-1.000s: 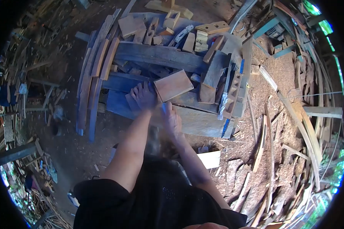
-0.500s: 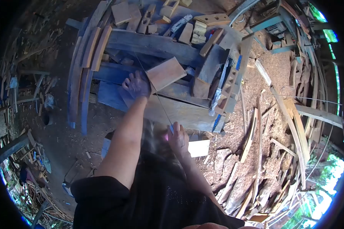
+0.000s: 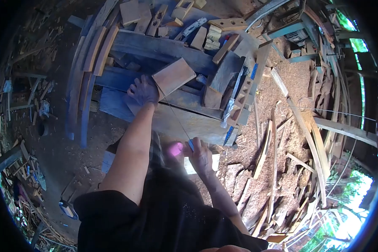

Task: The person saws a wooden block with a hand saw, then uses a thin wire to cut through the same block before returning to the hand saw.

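Saw (image 3: 174, 117) between outstretched hands (image 3: 143, 90)

Left hand (image 3: 143, 90) pressed flat on the workbench (image 3: 197, 124), touching the near edge of a tilted wooden board (image 3: 173, 77). Right hand (image 3: 201, 154) grips a handsaw handle (image 3: 190, 145); thin blade (image 3: 172, 115) runs to the board. Sawdust (image 3: 290, 96) at right.

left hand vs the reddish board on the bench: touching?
Touching. The head view shows the left hand pressed flat on the bench planks, its fingers meeting the near edge of the reddish board with no gap visible. The right hand is apart from it.
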The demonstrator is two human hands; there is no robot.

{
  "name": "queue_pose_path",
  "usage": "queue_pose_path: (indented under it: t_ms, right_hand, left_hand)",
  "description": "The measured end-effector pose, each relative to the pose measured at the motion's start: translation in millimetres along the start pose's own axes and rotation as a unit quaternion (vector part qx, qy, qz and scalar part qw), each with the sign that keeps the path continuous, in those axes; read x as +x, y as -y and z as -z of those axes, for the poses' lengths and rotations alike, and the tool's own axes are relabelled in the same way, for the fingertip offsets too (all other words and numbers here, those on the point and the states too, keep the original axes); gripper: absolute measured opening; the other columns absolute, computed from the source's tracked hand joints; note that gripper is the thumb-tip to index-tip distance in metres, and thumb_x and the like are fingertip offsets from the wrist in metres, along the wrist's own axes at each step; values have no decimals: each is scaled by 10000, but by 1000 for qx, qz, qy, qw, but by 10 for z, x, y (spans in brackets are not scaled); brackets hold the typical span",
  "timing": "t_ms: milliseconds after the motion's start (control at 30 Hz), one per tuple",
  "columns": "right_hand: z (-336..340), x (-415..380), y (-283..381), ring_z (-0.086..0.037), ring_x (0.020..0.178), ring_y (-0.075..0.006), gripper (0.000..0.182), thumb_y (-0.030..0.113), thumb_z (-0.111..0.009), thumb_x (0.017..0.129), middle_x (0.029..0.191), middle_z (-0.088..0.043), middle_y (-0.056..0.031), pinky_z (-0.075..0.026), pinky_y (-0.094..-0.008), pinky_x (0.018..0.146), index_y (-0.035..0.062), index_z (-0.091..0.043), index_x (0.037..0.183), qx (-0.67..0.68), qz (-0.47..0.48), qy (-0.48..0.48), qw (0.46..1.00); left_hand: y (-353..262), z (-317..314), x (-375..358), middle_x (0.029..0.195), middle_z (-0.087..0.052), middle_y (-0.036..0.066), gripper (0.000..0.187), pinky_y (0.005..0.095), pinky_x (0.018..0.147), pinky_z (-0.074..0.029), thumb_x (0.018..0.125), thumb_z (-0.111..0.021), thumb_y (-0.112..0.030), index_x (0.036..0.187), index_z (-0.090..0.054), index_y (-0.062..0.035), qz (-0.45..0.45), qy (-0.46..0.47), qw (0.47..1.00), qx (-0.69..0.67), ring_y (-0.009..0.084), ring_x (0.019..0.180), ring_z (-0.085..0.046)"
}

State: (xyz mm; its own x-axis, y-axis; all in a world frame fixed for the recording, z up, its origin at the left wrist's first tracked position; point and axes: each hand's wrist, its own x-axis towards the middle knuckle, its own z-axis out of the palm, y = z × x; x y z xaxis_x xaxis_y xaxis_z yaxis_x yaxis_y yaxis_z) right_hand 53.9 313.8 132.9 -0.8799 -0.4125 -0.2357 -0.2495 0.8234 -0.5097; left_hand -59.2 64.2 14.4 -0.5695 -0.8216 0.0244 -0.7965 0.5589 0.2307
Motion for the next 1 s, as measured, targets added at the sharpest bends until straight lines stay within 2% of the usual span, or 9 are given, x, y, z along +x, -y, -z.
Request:
queue_pose_path:
  t_ms: [67,233,400,467,600,633,667,833,1000]
  right_hand:
    - [151,-115,63,-626,735,-423,250,191,-645,878,831,-601,-202,-513,-512,607,60,-466,992,18,12,1,1000]
    - [251,-310,-56,-626,723,-422,240,194,-640,886,847,-597,-205,-513,-515,607,60,-471,993,24,-6,7,1000]
    - [-230,290,24,-618,642,-403,238,186,-687,863,758,-617,-169,-496,-470,536,62,-489,906,8,38,-42,998]
    - [-151,21,-57,-621,644,-405,235,171,-695,855,758,-618,-173,-498,-464,534,60,-494,905,-1,15,-25,1000]
    - [110,-612,-291,-636,683,-389,240,215,-677,874,802,-612,-190,-517,-478,566,43,-510,866,28,-32,-2,999]
    - [124,-646,-307,-616,605,-404,269,185,-709,858,689,-589,-186,-490,-495,518,27,-494,822,20,-10,-28,999]
    - [90,-611,-312,-634,673,-385,248,215,-685,871,781,-612,-187,-511,-472,558,44,-508,844,20,-32,4,999]
    - [-233,122,-82,-628,696,-397,214,189,-660,883,794,-606,-194,-508,-475,587,52,-497,869,21,20,-24,999]
    - [200,-527,-218,-630,704,-399,222,191,-649,891,806,-607,-199,-508,-482,588,45,-483,910,21,-34,15,999]
  left_hand:
    - [54,26,-12,1055,-576,81,318,467,994,-272,979,-389,-378,1044,-634,-186,-47,4,999,13,285,1055,-506]
    - [94,-10,-19,1062,-573,81,310,468,993,-272,977,-395,-370,1061,-625,-180,-48,14,999,4,285,1061,-501]
    - [78,17,102,1049,-579,73,276,463,990,-275,970,-425,-342,1076,-628,-187,-55,-7,998,7,275,1051,-500]
    - [81,78,-11,1034,-585,69,242,457,984,-281,959,-457,-303,1086,-631,-193,-58,45,997,18,268,1044,-503]
    - [93,-55,26,1024,-588,67,217,453,978,-285,947,-483,-277,1085,-631,-196,-50,-18,999,5,266,1037,-507]
    - [102,-29,11,1028,-588,64,216,455,980,-285,947,-485,-280,1084,-632,-201,-51,-9,999,5,266,1039,-508]
    - [97,-23,-12,1032,-588,61,216,457,983,-284,946,-486,-284,1083,-633,-205,-57,1,998,6,266,1042,-509]
    - [108,-66,12,1055,-592,61,224,459,998,-275,946,-483,-301,1084,-633,-207,-51,-7,999,2,265,1060,-508]
    - [113,-70,-25,1071,-592,66,249,460,1006,-269,955,-463,-323,1095,-632,-204,-43,10,999,3,268,1069,-506]
